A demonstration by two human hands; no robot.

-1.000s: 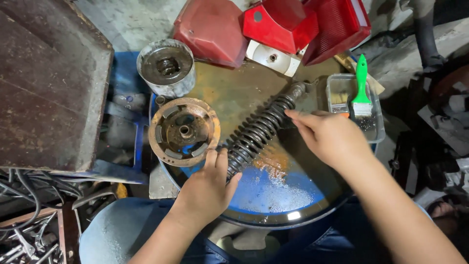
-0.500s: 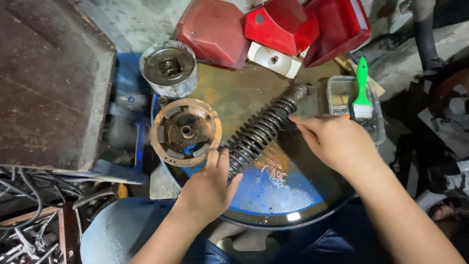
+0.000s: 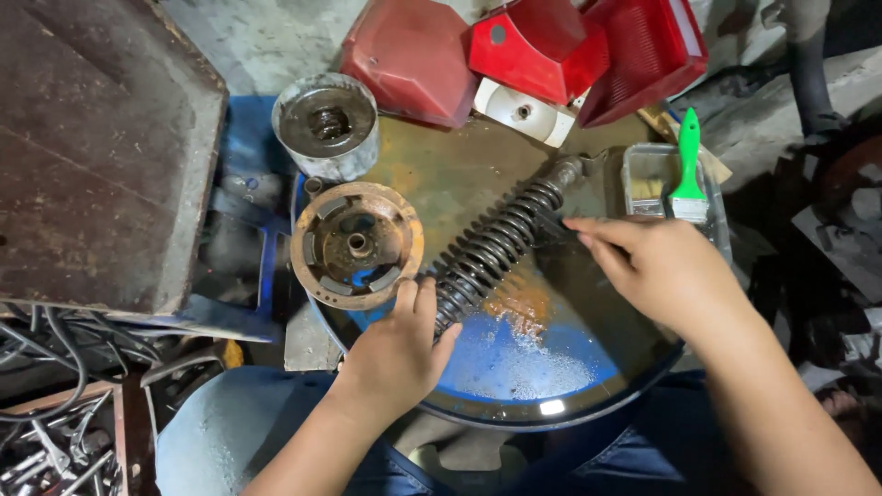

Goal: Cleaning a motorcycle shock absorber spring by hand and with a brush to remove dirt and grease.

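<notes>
Coil-spring shock absorber lay diagonally on blue drum top, between 2 hands. Left hand gripped its near-left end, fingers curled round coils. Right hand pinched dark tool against coils toward far-right end. Rusty round hub just left.

Open room only on the wet blue patch of the drum lid, between left hand and right hand, below the spring lying slantwise across the middle. Blocked to the left by the rusty hub touching the spring's lower end, with the grey cylinder just behind. Hemmed at the far rim by red covers, and at right by the tray bearing the green brush.
</notes>
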